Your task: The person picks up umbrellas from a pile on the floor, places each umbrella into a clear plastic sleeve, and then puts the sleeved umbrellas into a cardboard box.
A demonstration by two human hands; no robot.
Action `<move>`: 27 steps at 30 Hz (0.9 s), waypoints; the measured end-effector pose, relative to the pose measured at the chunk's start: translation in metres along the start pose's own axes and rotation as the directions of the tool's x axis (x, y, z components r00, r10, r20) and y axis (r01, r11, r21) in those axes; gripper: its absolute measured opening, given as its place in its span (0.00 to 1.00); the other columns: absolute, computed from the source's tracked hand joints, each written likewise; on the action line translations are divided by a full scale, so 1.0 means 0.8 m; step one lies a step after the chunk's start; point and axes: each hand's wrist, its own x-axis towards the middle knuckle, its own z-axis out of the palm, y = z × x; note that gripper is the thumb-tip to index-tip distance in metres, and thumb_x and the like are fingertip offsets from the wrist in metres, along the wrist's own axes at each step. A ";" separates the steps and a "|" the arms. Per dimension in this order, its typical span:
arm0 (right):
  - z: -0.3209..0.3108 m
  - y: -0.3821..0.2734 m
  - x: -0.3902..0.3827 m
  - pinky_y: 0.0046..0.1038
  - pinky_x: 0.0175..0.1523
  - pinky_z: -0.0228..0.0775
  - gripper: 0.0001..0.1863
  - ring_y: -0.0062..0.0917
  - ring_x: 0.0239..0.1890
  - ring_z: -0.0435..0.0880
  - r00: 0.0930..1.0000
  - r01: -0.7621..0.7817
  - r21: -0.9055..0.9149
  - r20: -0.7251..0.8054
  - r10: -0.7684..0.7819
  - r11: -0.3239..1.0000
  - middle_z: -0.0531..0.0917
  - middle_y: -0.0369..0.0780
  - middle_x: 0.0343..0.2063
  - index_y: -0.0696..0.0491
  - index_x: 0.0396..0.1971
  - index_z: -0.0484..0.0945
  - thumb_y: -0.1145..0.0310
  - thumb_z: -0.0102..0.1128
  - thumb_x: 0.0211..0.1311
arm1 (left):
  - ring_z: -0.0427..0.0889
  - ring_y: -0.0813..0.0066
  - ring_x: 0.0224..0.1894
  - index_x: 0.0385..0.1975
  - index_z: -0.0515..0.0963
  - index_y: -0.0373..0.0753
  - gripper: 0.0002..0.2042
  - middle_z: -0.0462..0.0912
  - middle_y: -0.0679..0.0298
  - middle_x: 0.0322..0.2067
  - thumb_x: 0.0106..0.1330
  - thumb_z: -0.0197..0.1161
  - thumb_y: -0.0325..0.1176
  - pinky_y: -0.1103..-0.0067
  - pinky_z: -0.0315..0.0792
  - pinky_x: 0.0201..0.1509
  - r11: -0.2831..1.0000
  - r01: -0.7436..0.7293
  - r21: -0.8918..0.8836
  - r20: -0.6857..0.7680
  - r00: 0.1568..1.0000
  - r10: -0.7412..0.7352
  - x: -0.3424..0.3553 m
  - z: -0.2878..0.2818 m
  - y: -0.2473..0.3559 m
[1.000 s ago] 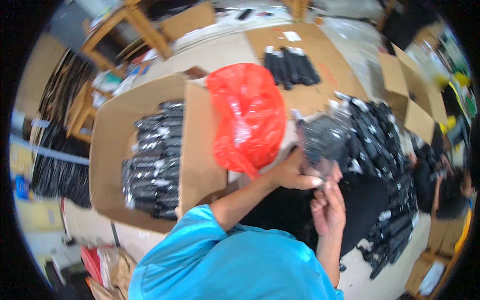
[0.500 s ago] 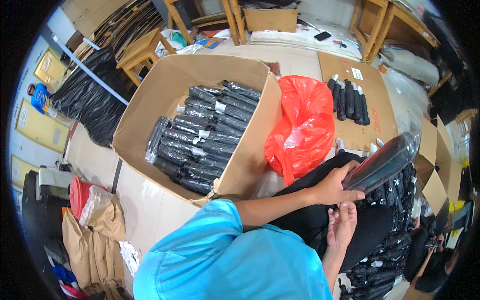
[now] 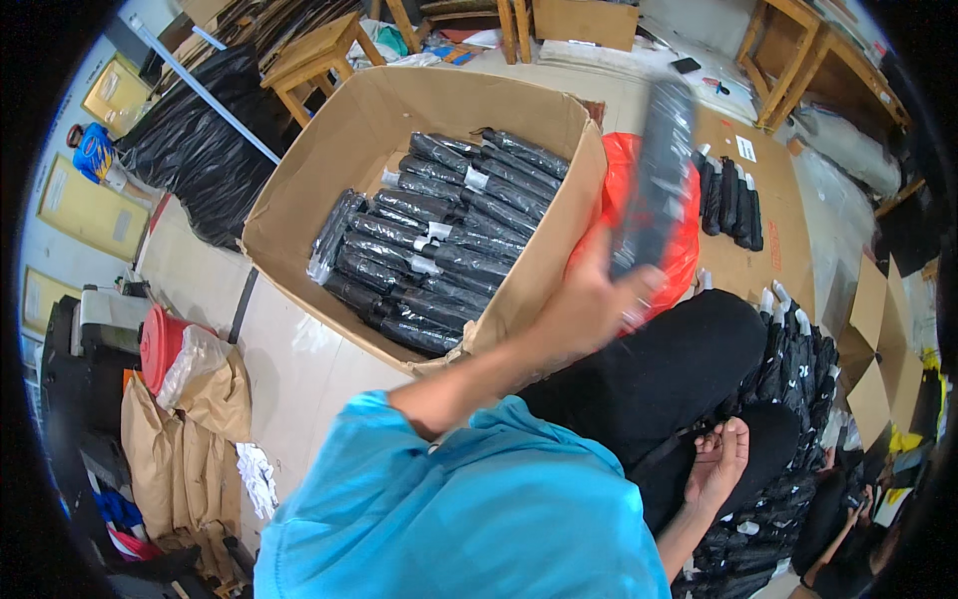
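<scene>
My left hand (image 3: 609, 299) is closed around the lower end of a folded black umbrella (image 3: 654, 170) in a clear plastic sleeve. Motion blurs both. The umbrella stands nearly upright in front of a red plastic bag (image 3: 681, 235), beside the right wall of a cardboard box (image 3: 344, 95). Inside that box lie several sleeved black umbrellas (image 3: 439, 215) in rows. My right hand (image 3: 717, 461) rests by my black-clad leg, palm up with its fingers curled in, and nothing shows in it. More black umbrellas (image 3: 798, 359) with white ends lie in a pile to its right.
Several black umbrellas (image 3: 733, 205) lie on a flat cardboard sheet (image 3: 788, 225) at far right. An opened carton (image 3: 873, 349) stands at the right, with another person's arm (image 3: 843, 534) below it. A wooden stool (image 3: 314, 60) and black plastic sheeting (image 3: 205, 150) are behind the box.
My left hand has swung left toward the box with the umbrella, which turned from slanted to nearly upright. My right hand has parted from it and moved down and right.
</scene>
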 end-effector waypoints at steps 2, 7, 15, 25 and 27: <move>-0.012 -0.004 -0.006 0.27 0.40 0.79 0.04 0.16 0.27 0.77 0.999 0.006 0.001 -0.036 -0.006 1.000 0.81 0.34 0.32 0.53 0.45 0.78 0.70 0.61 0.78 | 0.81 0.78 0.38 0.69 0.65 0.36 0.37 0.81 0.60 0.49 0.66 0.77 0.44 0.78 0.80 0.40 0.934 -0.130 0.333 -0.085 0.982 0.167 0.006 -0.083 0.032; -0.026 -0.001 -0.014 0.26 0.40 0.77 0.04 0.15 0.28 0.77 0.998 0.056 0.005 -0.015 -0.056 0.998 0.81 0.33 0.32 0.53 0.45 0.78 0.70 0.61 0.78 | 0.84 0.67 0.52 0.65 0.70 0.33 0.37 0.86 0.54 0.51 0.59 0.82 0.41 0.70 0.76 0.60 0.472 -0.020 0.881 -0.075 0.981 0.181 0.004 -0.292 0.084; -0.019 -0.004 -0.017 0.25 0.39 0.77 0.05 0.15 0.30 0.78 0.996 0.032 0.030 -0.080 -0.029 0.999 0.81 0.34 0.32 0.53 0.45 0.79 0.70 0.62 0.78 | 0.84 0.38 0.51 0.59 0.70 0.44 0.35 0.86 0.48 0.45 0.58 0.80 0.51 0.56 0.76 0.54 -0.078 -0.229 0.970 0.135 0.779 -0.613 -0.033 -0.447 0.054; -0.036 -0.027 -0.059 0.25 0.42 0.84 0.06 0.20 0.42 0.87 0.961 0.141 -0.081 -0.230 -0.156 0.987 0.86 0.37 0.39 0.53 0.47 0.81 0.73 0.65 0.73 | 0.80 0.42 0.61 0.64 0.76 0.32 0.27 0.81 0.42 0.60 0.66 0.65 0.37 0.61 0.73 0.68 0.052 -0.645 0.762 0.589 0.658 -0.469 0.006 -0.365 -0.120; -0.051 -0.036 -0.078 0.25 0.41 0.83 0.06 0.17 0.36 0.85 0.943 0.189 -0.037 -0.271 -0.192 0.981 0.86 0.37 0.37 0.54 0.46 0.81 0.72 0.66 0.73 | 0.80 0.50 0.61 0.64 0.75 0.29 0.24 0.83 0.46 0.58 0.75 0.57 0.40 0.64 0.70 0.68 0.270 -0.011 0.963 0.104 0.938 -0.332 -0.030 -0.355 -0.113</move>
